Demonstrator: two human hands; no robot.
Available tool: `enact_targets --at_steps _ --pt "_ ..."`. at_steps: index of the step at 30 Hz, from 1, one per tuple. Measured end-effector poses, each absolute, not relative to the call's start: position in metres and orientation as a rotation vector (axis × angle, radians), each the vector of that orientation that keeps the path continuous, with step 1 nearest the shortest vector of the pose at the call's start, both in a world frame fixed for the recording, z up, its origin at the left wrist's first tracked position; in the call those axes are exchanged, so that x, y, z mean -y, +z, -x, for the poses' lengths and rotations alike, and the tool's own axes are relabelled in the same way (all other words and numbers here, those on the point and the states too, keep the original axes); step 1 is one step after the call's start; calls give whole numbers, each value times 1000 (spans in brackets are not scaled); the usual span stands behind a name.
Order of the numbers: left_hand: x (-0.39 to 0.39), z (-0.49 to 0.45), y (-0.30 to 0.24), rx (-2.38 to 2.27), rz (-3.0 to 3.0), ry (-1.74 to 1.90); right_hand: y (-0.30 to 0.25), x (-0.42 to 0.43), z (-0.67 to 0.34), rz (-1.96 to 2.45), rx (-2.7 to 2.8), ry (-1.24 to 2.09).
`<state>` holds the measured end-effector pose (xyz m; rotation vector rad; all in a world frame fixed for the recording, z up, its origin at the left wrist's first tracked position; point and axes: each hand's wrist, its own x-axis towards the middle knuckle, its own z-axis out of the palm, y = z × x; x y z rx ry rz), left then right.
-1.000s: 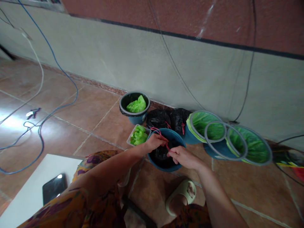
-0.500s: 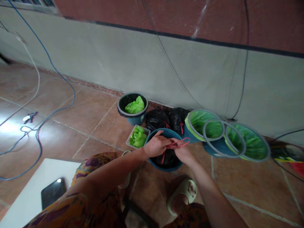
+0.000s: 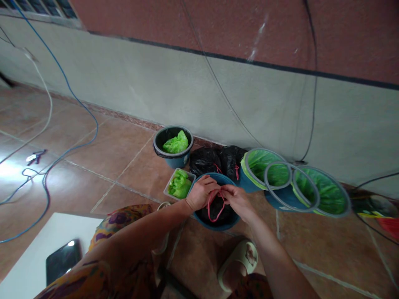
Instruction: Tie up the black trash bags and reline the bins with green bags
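Observation:
Over a blue bucket on the floor, my left hand and my right hand meet with pinched fingers. Between them is a red drawstring, whose loop hangs down over the black garbage bag inside the bucket. Both hands are closed on the drawstring. Just behind the bucket lie two tied black bags, one at left and another at right, each with a red string showing. My hands hide part of the bag in the bucket.
A bucket with a green bag inside stands by the wall, near a small white bin holding green plastic. To the right are green-lined buckets with loose grey rings. A phone lies on a white surface; a blue cable crosses the floor.
The red drawstring's loop, which stuck out to the right past my right hand, now hangs down between my hands. My fingers have come together in a pinch above the bucket.

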<state>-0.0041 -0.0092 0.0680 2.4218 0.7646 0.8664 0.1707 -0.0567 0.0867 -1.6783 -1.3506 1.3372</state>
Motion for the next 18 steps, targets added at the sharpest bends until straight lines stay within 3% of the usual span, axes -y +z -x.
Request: enact_targets --at_steps 7,18 --pt "9 2 66 -809 -2352 907 101 57 -168 1756 1854 548" --pt "10 3 69 -882 -2570 870 94 57 -166 1684 1910 658"
